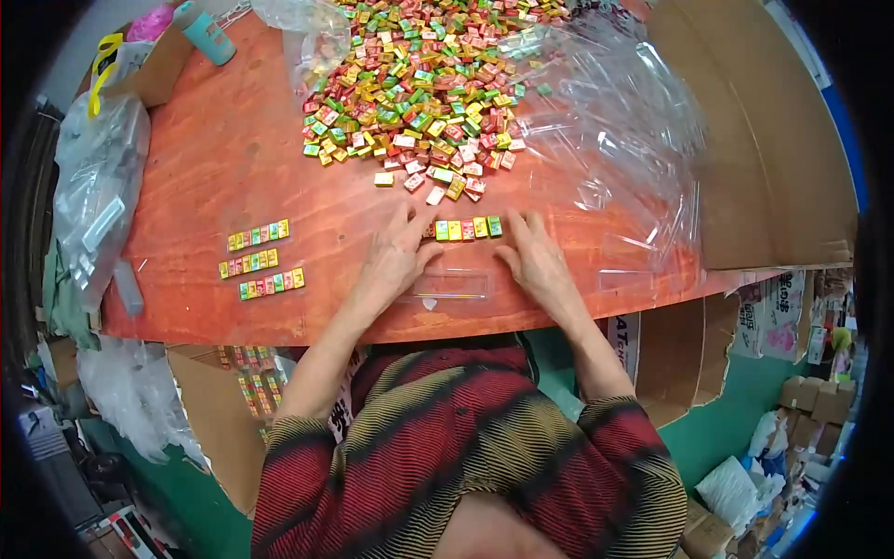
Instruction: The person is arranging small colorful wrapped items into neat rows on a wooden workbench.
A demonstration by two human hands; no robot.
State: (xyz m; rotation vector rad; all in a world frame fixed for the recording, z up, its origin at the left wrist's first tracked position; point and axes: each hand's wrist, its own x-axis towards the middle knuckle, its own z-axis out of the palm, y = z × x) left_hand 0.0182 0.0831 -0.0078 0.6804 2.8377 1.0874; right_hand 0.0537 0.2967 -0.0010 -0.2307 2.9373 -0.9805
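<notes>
A short row of small coloured boxes (pixel 468 229), yellow, pink and green, lies on the red table in front of me. My left hand (pixel 395 253) is at the row's left end, thumb and fingers apart, fingertips close to or touching the end box. At the other end my right hand (pixel 538 259) rests with thumb and fingers spread beside the green box, gripping nothing. Between my wrists, nearer the table edge, lies a clear plastic case (pixel 451 285). Beyond the row spreads a big heap of similar little boxes (pixel 419 93) in red, yellow, green and pink.
Three finished-looking rows of boxes (pixel 260 235) lie to the left. Many clear plastic cases (pixel 615 140) are piled at right, beside a large cardboard sheet (pixel 754 140). A teal bottle (pixel 205 34) stands far left; an open carton (pixel 219 410) with more rows sits below the table edge.
</notes>
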